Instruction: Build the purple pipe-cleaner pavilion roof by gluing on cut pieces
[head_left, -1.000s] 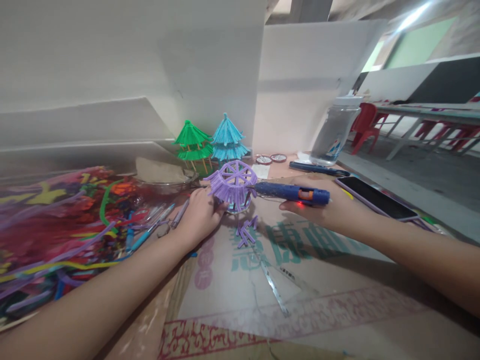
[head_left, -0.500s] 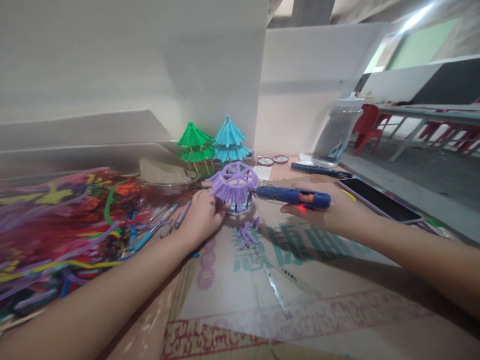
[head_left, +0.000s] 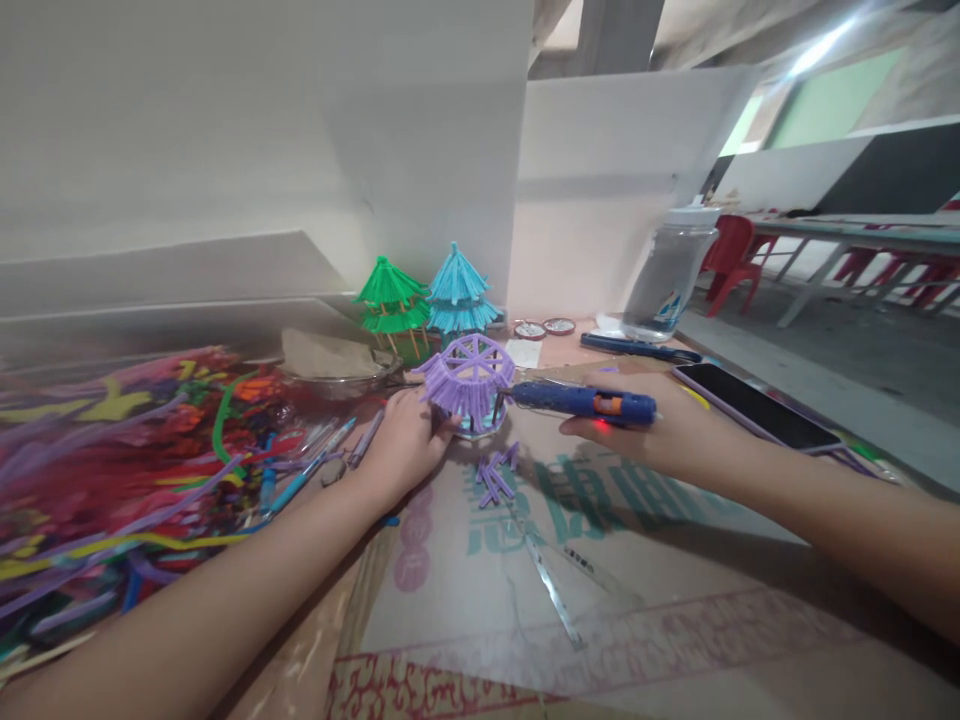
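A small purple pavilion model [head_left: 469, 375] with a spoked roof ring and a fringe of short purple strips stands at the middle of the table. My left hand [head_left: 409, 440] grips its lower left side, the fingertips partly hidden behind it. In my right hand [head_left: 645, 425] is a blue glue gun [head_left: 585, 402], its red light lit and its nozzle at the right edge of the purple roof; whether the tip touches cannot be made out. Several short purple pipe cleaner pieces [head_left: 496, 475] lie just in front of the model.
Green [head_left: 390, 295] and blue pavilion models [head_left: 457, 290] stand at the back by the white board. Colourful pipe cleaners [head_left: 150, 470] heap up at left. A phone [head_left: 757, 405], a water bottle [head_left: 671, 270] and a dark blue cutter [head_left: 637, 348] are at right. Tweezers [head_left: 553, 590] lie in front.
The whole view has shifted slightly, so things sit a little lower in the picture. Both hands keep their holds, with the glue gun's nozzle still by the purple roof.
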